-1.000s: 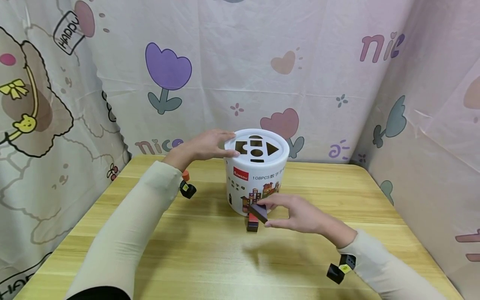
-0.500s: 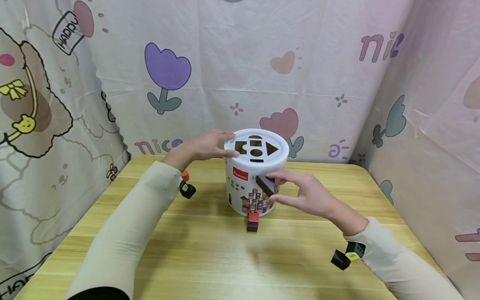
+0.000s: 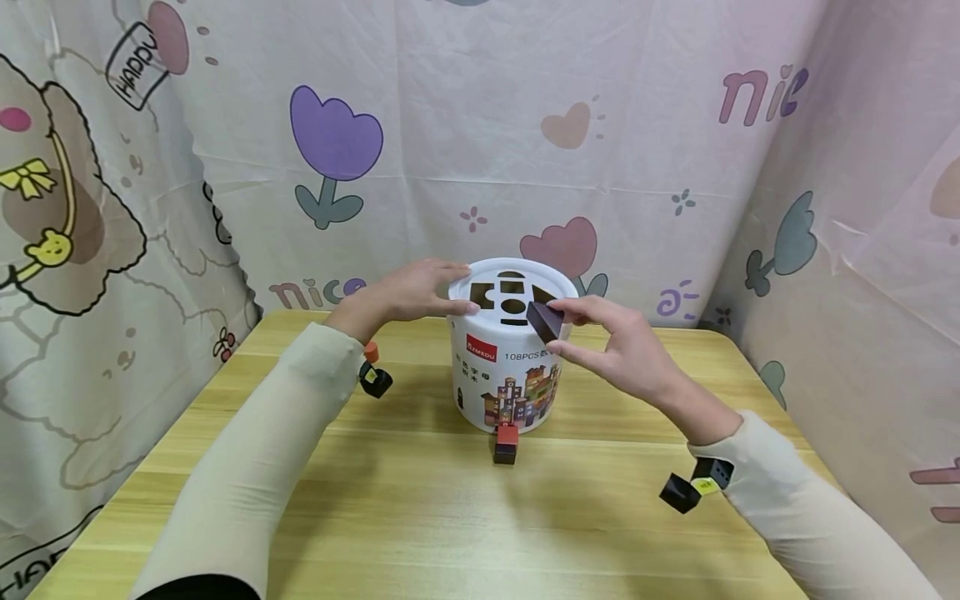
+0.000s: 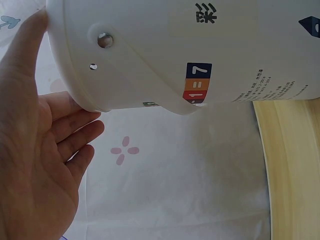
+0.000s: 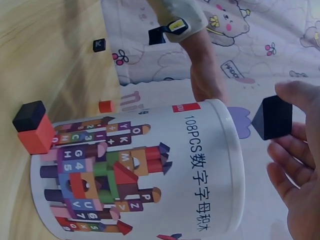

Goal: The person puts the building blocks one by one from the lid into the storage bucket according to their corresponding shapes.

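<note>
My left hand [image 3: 408, 290] rests on the left edge of the white bucket's lid [image 3: 480, 321], thumb on top. In the left wrist view the fingers of that hand [image 4: 40, 150] lie against the rim, loosely bent. With thumb and fingertips my right hand [image 3: 622, 346] pinches a dark triangular block [image 3: 545, 322] at the lid's front right edge, near the triangular hole. The right wrist view shows this block [image 5: 275, 119] held apart from the bucket [image 5: 210, 150]. Other holes of different shapes pierce the lid. The bucket's contents are hidden.
A red block [image 3: 507, 434] and a black block [image 3: 505, 453] stand at the bucket's front foot. Left of the bucket are an orange-red block [image 5: 106, 106] and a black lettered cube [image 5: 100, 45]. A patterned cloth [image 3: 450, 125] hangs behind the wooden table [image 3: 420, 517].
My right hand has lifted the triangular block from near the red and black blocks up to the lid's front right edge. My left hand has stayed on the lid.
</note>
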Demonstrator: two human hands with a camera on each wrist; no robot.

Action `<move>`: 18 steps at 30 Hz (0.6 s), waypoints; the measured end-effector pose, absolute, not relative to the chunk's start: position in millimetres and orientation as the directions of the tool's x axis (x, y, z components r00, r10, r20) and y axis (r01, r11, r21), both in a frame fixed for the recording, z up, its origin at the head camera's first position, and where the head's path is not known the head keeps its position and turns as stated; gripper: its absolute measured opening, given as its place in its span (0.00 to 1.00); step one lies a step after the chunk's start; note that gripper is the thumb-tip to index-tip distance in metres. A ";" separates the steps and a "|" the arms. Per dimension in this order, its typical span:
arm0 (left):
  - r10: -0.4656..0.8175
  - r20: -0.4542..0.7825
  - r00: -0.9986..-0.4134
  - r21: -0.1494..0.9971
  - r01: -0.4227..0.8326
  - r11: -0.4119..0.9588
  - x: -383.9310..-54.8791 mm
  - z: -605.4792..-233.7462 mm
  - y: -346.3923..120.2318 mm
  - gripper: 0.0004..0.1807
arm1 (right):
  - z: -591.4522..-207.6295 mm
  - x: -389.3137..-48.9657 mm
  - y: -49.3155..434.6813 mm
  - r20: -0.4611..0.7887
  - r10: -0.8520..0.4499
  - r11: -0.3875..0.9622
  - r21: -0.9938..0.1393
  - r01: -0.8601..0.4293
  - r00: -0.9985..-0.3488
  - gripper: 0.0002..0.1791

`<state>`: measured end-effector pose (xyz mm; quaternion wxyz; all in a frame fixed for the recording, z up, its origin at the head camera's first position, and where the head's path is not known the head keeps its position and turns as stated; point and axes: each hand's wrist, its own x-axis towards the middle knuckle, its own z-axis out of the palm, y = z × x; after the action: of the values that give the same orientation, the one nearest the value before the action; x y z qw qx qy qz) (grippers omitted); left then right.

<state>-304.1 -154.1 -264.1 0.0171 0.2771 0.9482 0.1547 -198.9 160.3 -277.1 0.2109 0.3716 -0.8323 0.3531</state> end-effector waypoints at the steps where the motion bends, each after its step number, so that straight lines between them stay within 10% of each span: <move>1: 0.529 0.054 -0.847 0.303 0.519 0.800 -304.1 -264.3 -154.2 0.52 | -275.8 -200.2 159.7 0.609 -0.454 0.484 -0.444 -0.754 -0.650 0.26; 18: 0.520 0.054 -0.852 0.312 0.509 0.802 -304.4 -266.0 -154.9 0.53 | -266.7 -238.6 144.5 0.536 -0.304 0.631 -0.507 -0.588 -0.788 0.29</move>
<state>-304.4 -154.9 -266.0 0.0173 0.2713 0.9491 0.1592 -238.6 144.5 -266.7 0.2044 0.2537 -0.8795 0.3469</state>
